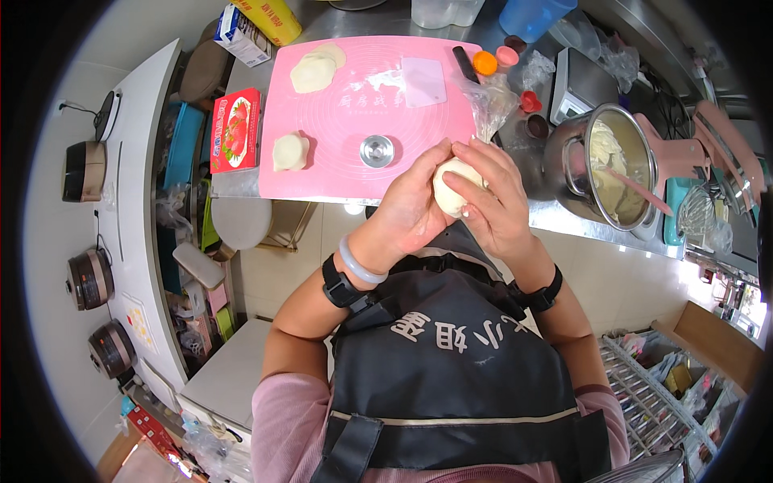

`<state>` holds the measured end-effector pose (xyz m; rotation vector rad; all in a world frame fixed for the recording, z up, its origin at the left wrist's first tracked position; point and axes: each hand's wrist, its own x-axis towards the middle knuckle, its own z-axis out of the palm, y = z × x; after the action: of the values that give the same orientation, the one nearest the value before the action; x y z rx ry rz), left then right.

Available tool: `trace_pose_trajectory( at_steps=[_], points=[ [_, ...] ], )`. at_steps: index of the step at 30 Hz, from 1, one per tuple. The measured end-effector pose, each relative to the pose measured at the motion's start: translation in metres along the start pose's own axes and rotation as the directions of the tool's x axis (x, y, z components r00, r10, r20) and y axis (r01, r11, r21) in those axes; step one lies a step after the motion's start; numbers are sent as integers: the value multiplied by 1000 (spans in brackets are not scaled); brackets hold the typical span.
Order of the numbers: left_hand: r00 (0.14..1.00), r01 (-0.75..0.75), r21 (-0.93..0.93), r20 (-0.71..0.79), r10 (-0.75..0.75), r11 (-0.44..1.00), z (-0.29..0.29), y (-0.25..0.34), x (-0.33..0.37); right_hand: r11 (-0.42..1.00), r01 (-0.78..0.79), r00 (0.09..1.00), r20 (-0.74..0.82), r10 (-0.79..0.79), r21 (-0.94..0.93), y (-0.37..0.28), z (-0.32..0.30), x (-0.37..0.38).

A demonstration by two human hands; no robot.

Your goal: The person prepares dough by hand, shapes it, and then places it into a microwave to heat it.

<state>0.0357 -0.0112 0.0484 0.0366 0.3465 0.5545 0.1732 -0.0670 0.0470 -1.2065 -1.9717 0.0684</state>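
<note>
A pale, rounded piece of dough (453, 187) is cupped between my two hands, above the near edge of a pink baking mat (322, 181). My left hand (415, 197) supports it from the left side. Curled over its right side and top are the fingers of my right hand (498, 193). A small round metal mould (376, 151) stands on the mat to the left of my hands. Farther left sits a pleated dough piece (291, 152). Flat dough rounds (314, 71) lie at the mat's far left, and a translucent scraper (423, 82) rests near some scattered flour.
On the right stands a steel mixing bowl (555, 153) holding a creamy mixture and a pink spatula (640, 191). Behind it are a kitchen scale (581, 84) and a whisk (696, 211). A piping bag (493, 105) lies at the mat's right edge. A red box (236, 131) sits left.
</note>
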Motion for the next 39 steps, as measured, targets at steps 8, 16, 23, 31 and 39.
trace_pose_trajectory(
  at_steps=[8, 16, 23, 31, 39],
  points=[
    [998, 1, 40, -67, 2, 999, 4, -4, -1, 998, -3, 998, -63, 7, 57, -7, -1, 6],
    [997, 8, -51, 72, -4, 999, 2, -6, 0, 980, 7, 987, -158, 25, 199, -5, 3, 1],
    [973, -150, 289, 215, 89, 946, 9, -6, 4, 843, -367, 868, -180, 463, 394, -14, 1, 13],
    [995, -77, 132, -57, 85, 988, 22, -6, 3, 1000, 6, 987, -160, -3, 17, -7, 4, 16],
    [995, -91, 221, 53, 81, 971, 28, 1, 9, 573, -332, 679, -233, 697, 749, -4, 18, 16]
  ],
)
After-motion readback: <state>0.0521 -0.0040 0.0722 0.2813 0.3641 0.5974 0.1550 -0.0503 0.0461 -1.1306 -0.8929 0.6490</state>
